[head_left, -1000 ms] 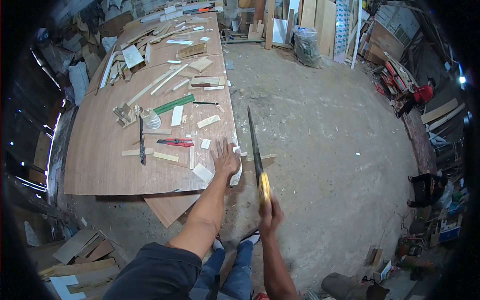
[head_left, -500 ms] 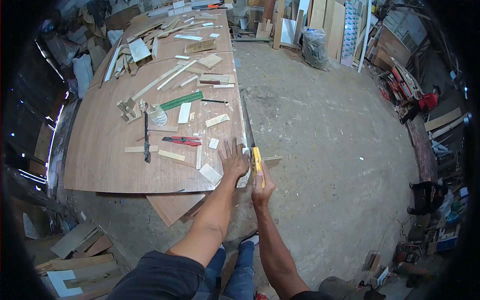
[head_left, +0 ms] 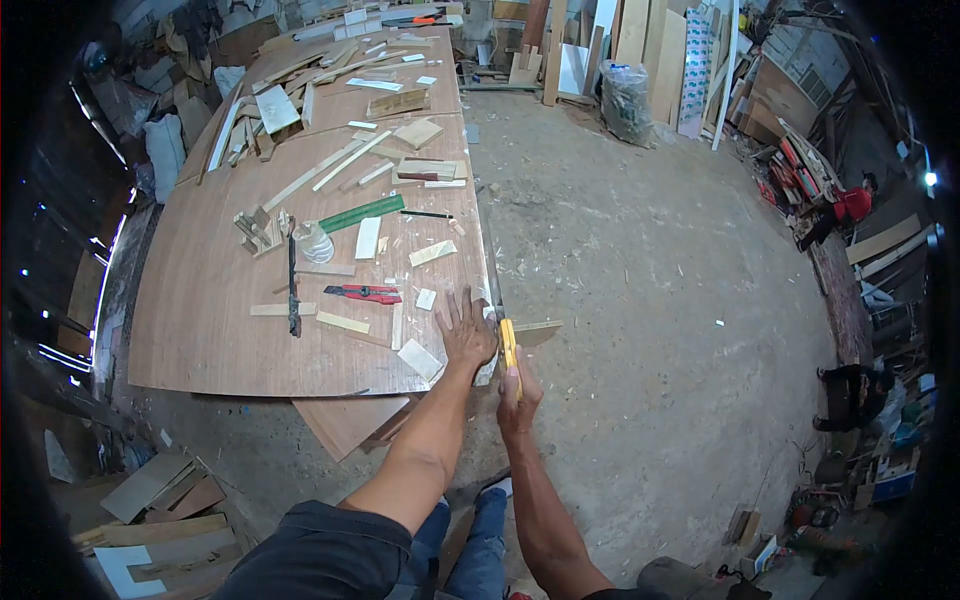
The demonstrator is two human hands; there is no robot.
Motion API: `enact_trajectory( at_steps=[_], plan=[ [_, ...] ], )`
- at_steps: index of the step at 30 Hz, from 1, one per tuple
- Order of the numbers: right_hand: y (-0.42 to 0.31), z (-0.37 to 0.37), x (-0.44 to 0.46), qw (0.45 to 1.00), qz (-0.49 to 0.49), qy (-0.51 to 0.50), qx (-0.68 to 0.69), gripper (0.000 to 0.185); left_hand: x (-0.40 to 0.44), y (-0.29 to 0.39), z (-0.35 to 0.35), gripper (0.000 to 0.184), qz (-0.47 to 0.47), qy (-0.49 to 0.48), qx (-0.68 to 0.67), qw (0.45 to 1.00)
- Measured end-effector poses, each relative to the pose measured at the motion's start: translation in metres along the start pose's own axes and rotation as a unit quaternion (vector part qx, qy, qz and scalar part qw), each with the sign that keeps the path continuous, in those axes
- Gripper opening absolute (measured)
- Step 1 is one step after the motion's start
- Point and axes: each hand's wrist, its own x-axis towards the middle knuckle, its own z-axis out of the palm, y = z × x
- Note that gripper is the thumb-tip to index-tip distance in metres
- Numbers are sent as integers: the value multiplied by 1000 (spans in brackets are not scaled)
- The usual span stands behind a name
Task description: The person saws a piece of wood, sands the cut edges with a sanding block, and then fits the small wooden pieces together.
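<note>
My left hand (head_left: 468,338) lies flat with fingers spread near the right edge of the wooden worktable (head_left: 220,340). It presses on something pale at that edge, mostly hidden under the palm. My right hand (head_left: 519,392) is wrapped round the yellow handle of a hand saw (head_left: 509,345), just off the edge. The saw's thin dark blade points away from me along the table side. A wood piece (head_left: 540,331) sticks out to the right beside the handle. Close to my left hand are a small white block (head_left: 426,299) and a pale rectangular block (head_left: 419,359).
On the table lie a red utility knife (head_left: 364,294), a green strip (head_left: 362,213), a clear container (head_left: 315,242), a dark bar-like tool (head_left: 294,285) and several wood offcuts (head_left: 432,253). Boards (head_left: 650,50) and a filled plastic bag (head_left: 626,100) stand at the back. Concrete floor (head_left: 640,300) extends rightward.
My right hand and the saw have drawn back slightly toward me. The left hand keeps its place on the table edge. The whole view has shifted a little.
</note>
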Motion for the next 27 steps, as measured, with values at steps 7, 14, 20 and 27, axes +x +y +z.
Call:
enact_trajectory(
  at_steps=[7,14,20,27],
  plan=[
    [-32,-40,-69,999,37,8,-2,37,-1,1,2,49,-3,17,3,1000],
    [-59,-105,-168,997,61,-15,-54,39,-2,1,-1,48,-11,0,-8,1000],
    [-107,-146,-187,992,107,26,-65,36,-1,4,-10,45,-15,-19,-26,999],
    [-55,-53,-32,996,74,21,37,40,0,2,-10,51,-12,-47,-4,999]
  ],
)
